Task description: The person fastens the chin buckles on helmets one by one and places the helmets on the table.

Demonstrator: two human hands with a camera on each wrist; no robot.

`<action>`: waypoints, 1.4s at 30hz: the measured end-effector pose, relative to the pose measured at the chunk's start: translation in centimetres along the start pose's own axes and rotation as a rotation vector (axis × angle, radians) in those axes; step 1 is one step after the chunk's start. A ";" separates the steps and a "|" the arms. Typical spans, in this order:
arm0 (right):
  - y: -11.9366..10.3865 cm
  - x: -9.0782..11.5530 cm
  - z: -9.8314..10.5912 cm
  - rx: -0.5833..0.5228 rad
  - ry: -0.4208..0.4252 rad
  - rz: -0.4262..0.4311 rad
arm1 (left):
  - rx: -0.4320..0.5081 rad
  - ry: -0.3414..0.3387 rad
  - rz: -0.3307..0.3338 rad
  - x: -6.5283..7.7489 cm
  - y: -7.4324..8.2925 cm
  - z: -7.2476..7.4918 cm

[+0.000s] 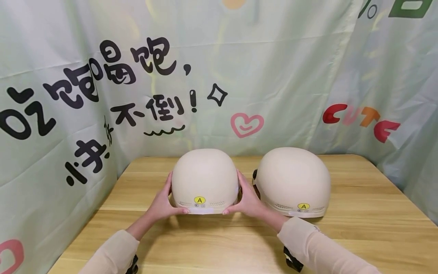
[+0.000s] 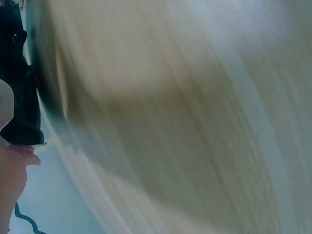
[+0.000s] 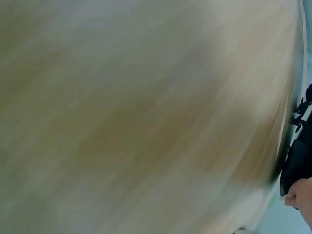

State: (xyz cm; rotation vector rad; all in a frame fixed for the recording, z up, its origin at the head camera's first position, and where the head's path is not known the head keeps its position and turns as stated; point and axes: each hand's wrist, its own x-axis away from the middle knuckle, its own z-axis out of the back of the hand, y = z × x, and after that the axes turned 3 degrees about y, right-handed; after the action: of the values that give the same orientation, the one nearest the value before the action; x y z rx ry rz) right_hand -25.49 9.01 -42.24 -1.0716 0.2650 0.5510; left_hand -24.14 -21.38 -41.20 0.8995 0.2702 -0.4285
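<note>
Both hands grip a cream half-shell helmet point(image 1: 205, 175) from its two sides in the head view. My left hand point(image 1: 163, 203) has its thumb on the front rim and its fingers along the left side. On the opposite side, my right hand point(image 1: 249, 201) mirrors that hold, thumb at the rim. A yellow sticker point(image 1: 200, 200) marked "A" shows low on the shell's front. In the left wrist view, the helmet's black inner lining point(image 2: 22, 102) shows above my thumb. The right wrist view shows the same dark lining point(image 3: 296, 161) beside my fingers.
A second cream helmet point(image 1: 294, 179), with a matching yellow sticker, sits close to the right of my right hand. Both are over a wood-grain table point(image 1: 369, 213). Printed fabric curtains point(image 1: 280, 95) hang behind the table and along its sides.
</note>
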 end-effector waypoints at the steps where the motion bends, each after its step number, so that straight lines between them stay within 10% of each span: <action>1: 0.1 0.1 -0.1 0.003 0.000 -0.012 | -0.009 -0.002 0.004 0.0 -0.1 -0.1; 27: 0.1 -0.4 -1.5 0.022 -0.086 -0.040 | -0.162 -0.084 0.071 -0.1 -1.8 0.2; 42: -1.3 -0.1 -1.3 0.135 -0.104 -0.227 | -0.128 -0.064 0.107 0.0 -1.7 -0.1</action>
State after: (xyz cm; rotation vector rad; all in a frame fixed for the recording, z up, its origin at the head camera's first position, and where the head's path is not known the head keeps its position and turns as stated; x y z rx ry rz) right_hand -24.82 7.31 -41.80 -0.9243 0.0860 0.3782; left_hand -24.95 -22.23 -42.45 0.7703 0.1880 -0.3364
